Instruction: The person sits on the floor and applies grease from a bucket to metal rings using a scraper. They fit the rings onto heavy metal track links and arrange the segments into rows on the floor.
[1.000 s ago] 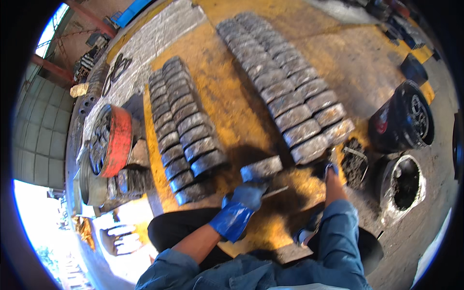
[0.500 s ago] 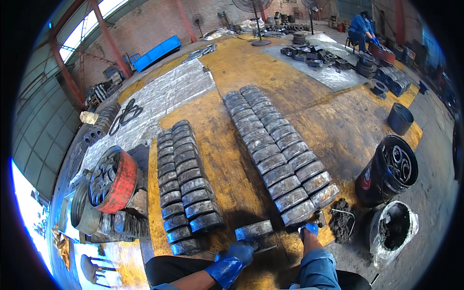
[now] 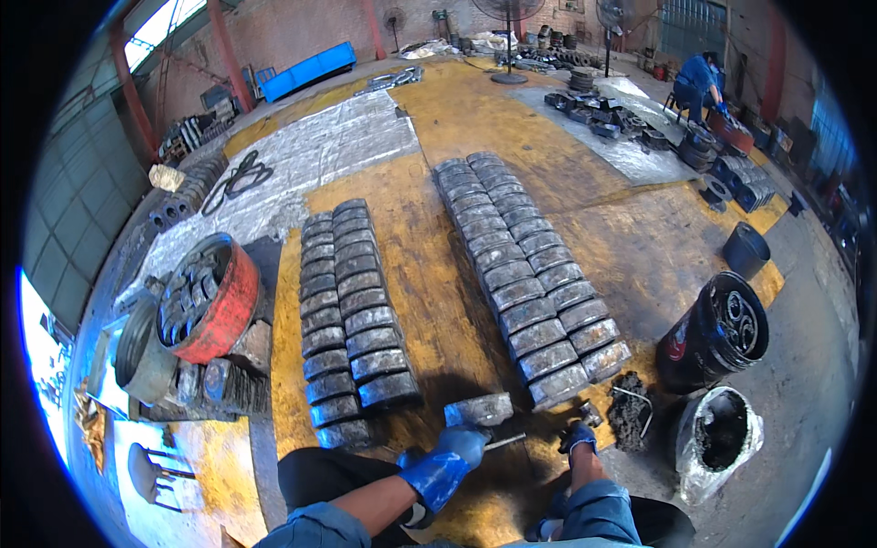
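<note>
My left hand [image 3: 459, 447], in a blue glove, is closed, and a thin metal rod [image 3: 505, 442] sticks out from it to the right. Just beyond its fingers lies a single dark curved block [image 3: 479, 410], worn shiny on top. My right hand [image 3: 579, 437], in a glove with dark smeared fingertips, is low over the floor with its fingers curled. What they hold, if anything, is hidden. A small metal piece [image 3: 591, 415] lies just ahead of it. Beyond, a long double row of similar blocks [image 3: 521, 274] runs away from me, with a shorter double row [image 3: 356, 301] to the left.
To the right are a heap of black granules [image 3: 630, 413], a bag-lined bucket [image 3: 681, 447] and a black bucket of metal rings [image 3: 667, 361]. A red drum [image 3: 239, 315] of parts and a stool [image 3: 144, 473] stand left. A co-worker [image 3: 699, 80] sits far right.
My right hand has drawn back toward me from the near end of the long row. My left hand stays by the single block with the rod. The view has tilted slightly.
</note>
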Demonstrator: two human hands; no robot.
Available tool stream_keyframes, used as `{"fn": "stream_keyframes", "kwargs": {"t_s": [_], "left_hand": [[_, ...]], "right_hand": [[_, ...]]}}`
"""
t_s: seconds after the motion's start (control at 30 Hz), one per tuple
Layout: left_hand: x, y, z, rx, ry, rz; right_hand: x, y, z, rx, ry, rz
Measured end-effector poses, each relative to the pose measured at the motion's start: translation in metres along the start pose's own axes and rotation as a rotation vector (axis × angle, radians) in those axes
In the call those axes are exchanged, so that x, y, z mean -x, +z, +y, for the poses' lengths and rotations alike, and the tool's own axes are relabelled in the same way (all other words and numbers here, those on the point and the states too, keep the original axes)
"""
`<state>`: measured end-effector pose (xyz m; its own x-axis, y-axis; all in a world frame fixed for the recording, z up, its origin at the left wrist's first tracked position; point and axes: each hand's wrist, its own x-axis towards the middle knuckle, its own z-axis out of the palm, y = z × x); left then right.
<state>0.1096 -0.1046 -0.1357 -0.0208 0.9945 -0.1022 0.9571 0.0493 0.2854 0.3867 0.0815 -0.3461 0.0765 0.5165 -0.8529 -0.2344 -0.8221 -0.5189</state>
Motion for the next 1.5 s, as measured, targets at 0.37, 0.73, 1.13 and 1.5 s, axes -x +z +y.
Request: {"fn": "stream_keyframes", "kwargs": {"t_s": [0.37,0.73,1.13,1.5], "left_hand": [[0.013,0.034,0.01,0.074,-0.222,-0.078],[-0.002,0.101,-0.012,-0.138,-0.053,0.201],[0.018,0.037,0.022,-0.064,-0.143,-0.024],[0.02,0.032,0.022,-0.11,-0.107,0.006]], "right_hand": [[0.161,-0.005,0.011,-0.199,-0.027,-0.422],[0.327,0.026,0.029,0.42,-0.66,-0.253],[0.346,0.011,0.078,0.472,-0.696,-0.336],[0.323,0.008,0.099,0.563,-0.397,-0.475]]}}
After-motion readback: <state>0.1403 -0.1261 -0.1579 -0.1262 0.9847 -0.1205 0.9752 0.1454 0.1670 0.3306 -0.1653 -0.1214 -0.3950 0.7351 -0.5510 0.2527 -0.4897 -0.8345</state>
